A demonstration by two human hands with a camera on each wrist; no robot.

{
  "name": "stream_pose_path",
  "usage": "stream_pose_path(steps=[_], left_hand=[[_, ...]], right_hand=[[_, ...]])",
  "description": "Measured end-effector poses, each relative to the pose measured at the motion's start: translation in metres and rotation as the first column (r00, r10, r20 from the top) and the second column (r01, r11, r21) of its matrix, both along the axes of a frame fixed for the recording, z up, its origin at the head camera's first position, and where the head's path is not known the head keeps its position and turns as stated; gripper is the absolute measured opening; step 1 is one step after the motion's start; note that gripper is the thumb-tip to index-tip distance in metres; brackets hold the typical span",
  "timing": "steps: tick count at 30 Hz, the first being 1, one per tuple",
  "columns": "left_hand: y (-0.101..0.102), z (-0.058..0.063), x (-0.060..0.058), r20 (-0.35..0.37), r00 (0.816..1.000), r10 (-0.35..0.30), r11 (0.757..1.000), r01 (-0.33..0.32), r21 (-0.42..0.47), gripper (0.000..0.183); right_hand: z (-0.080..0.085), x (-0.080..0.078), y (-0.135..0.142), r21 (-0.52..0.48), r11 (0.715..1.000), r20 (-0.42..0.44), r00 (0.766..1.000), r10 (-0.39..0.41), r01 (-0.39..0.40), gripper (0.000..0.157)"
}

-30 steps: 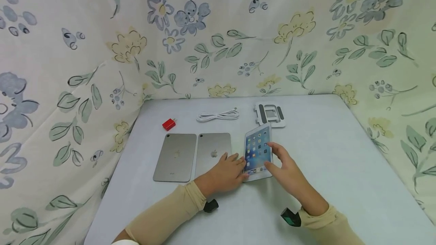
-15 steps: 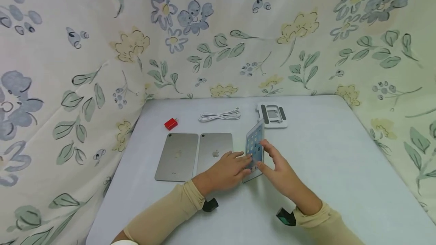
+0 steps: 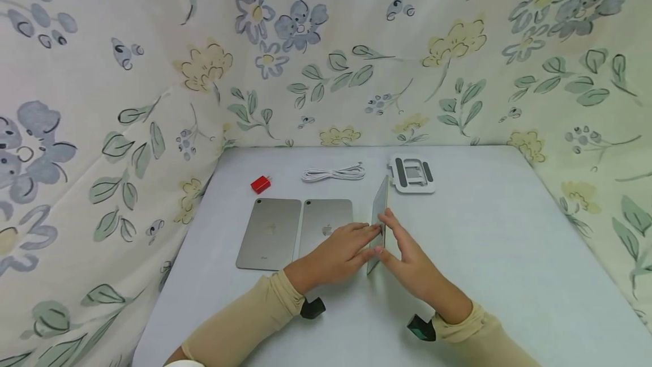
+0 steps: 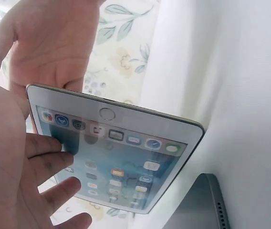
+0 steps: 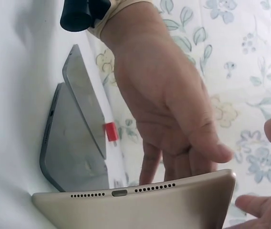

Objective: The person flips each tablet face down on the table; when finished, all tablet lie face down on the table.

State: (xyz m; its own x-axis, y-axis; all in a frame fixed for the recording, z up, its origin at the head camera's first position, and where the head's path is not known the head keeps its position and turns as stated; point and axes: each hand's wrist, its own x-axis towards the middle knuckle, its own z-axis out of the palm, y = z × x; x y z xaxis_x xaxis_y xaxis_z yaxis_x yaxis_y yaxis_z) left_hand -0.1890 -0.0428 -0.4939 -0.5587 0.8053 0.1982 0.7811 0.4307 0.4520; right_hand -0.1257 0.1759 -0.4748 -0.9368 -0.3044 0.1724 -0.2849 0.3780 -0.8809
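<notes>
A tablet point(image 3: 377, 242) with a lit-looking screen of app icons stands on its long edge on the table, its screen turned to the left. My left hand point(image 3: 338, 254) is on the screen side, its extended fingers point(image 4: 61, 160) against the glass. Opposite it, my right hand point(image 3: 417, 265) holds the tablet near its upper edge; its fingers behind the back are partly hidden. The pale gold back point(image 5: 140, 214) shows in the right wrist view. Two grey tablets lie face down at the left, one outer tablet point(image 3: 268, 237) and one inner tablet point(image 3: 326, 214) partly under my left forearm's side.
Behind the tablets lie a red plug charger point(image 3: 261, 184) and a coiled white cable point(image 3: 333, 173). A white folding stand point(image 3: 415, 174) with dark pads lies at the back right, close beyond the upright tablet. A floral curtain point(image 3: 356, 101) surrounds the white table point(image 3: 509, 276).
The tablet has turned from leaning back with its screen visible to nearly upright, its top edge swinging left. My right hand has moved left with it; my left fingers now reach onto the screen.
</notes>
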Motion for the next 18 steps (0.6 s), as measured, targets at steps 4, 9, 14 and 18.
stream_pose_path(steps=[4, 9, 14, 18], left_hand=[[-0.003, 0.005, 0.001, 0.0, 1.0, -0.003, 0.999, 0.003, 0.041, 0.065], [-0.008, 0.007, 0.002, 0.038, 0.999, 0.007, 0.998, -0.009, 0.067, 0.064], [-0.015, 0.008, 0.003, 0.096, 0.995, 0.017, 0.994, -0.027, 0.102, 0.064], [-0.022, 0.008, 0.004, 0.117, 0.992, 0.039, 0.991, -0.054, 0.122, 0.069]], right_hand=[[-0.001, 0.0, -0.004, -0.004, 1.0, -0.005, 1.0, 0.012, -0.012, 0.067], [-0.001, 0.001, -0.009, -0.003, 1.0, 0.005, 1.0, 0.027, -0.027, 0.068], [-0.004, 0.002, -0.013, 0.004, 0.998, 0.007, 0.998, 0.056, -0.056, 0.069], [-0.006, 0.001, -0.016, 0.02, 0.998, 0.017, 0.998, 0.059, -0.059, 0.07]])
